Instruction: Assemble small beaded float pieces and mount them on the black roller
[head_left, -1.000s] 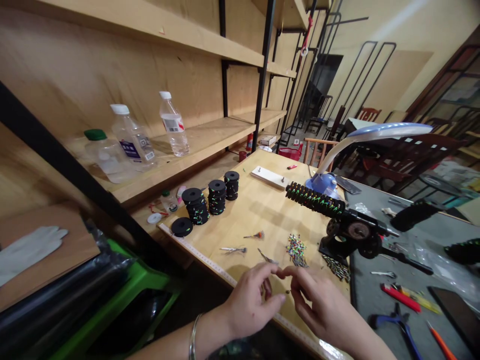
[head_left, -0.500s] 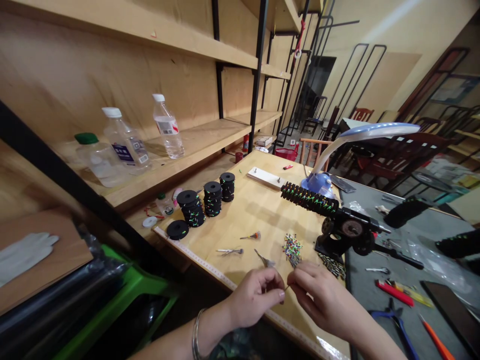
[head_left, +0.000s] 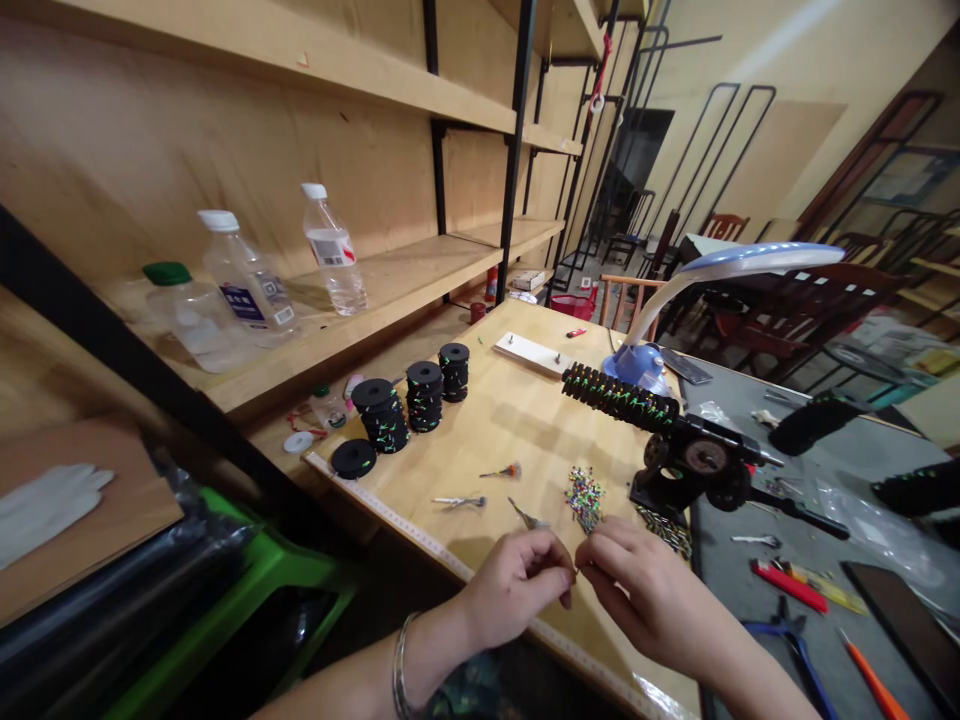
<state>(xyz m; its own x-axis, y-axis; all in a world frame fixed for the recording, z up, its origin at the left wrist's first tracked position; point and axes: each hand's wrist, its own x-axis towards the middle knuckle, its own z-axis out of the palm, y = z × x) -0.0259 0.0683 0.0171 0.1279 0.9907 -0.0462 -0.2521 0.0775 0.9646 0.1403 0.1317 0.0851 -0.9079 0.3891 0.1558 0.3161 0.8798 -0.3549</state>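
My left hand [head_left: 519, 588] and my right hand [head_left: 634, 580] meet fingertip to fingertip above the near edge of the wooden table [head_left: 487, 420]. Both are closed in a pinch. Whatever they pinch is tiny and cannot be made out. Just beyond them lies a heap of small multicoloured beads [head_left: 583, 497], with a pile of small metal pieces [head_left: 664, 530] to its right. A grey-tipped bundle [head_left: 526, 514] lies behind my left hand, and an orange-tipped bundle [head_left: 506, 470] rests farther back. A white-handled bundle [head_left: 461, 502] lies to the left.
Black spools [head_left: 381, 415] stand at the table's left side. A black winding device [head_left: 697, 455] holds a row of spools at the right, near a blue desk lamp [head_left: 637, 365]. Blue pliers [head_left: 791, 640] and a red cutter [head_left: 789, 585] lie on the grey mat. Bottles [head_left: 334, 255] stand on the shelf.
My left hand has shifted slightly right, bringing its fingertips closer to my right hand's. The thin piece that showed between them is now mostly hidden. The objects on the table stay in place.
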